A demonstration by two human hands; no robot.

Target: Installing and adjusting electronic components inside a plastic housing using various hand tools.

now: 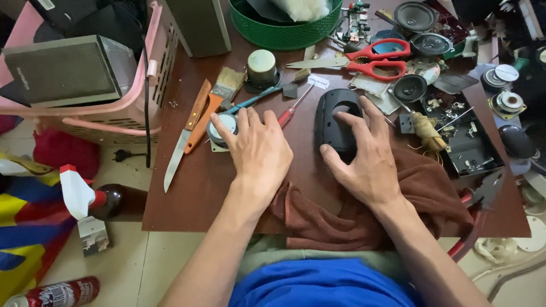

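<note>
My left hand [259,150] rests on the brown table [199,182] with its fingertips on a small round speaker driver [219,128]. My right hand [364,156] lies on a black oval plastic speaker housing [335,116], fingers spread over it. A brown cloth [341,219] lies bunched under both wrists at the table's near edge. Just past my left hand are a knife with a wooden handle [185,139], an orange-handled paintbrush [213,102] and a red-handled screwdriver [293,108].
Red-handled scissors [369,59] lie behind the housing. Several loose speaker drivers [409,88] and small parts crowd the right side. A green round basket [284,31] stands at the back, a pink basket [114,102] with a grey speaker box at left. A spray bottle [94,202] lies on the floor.
</note>
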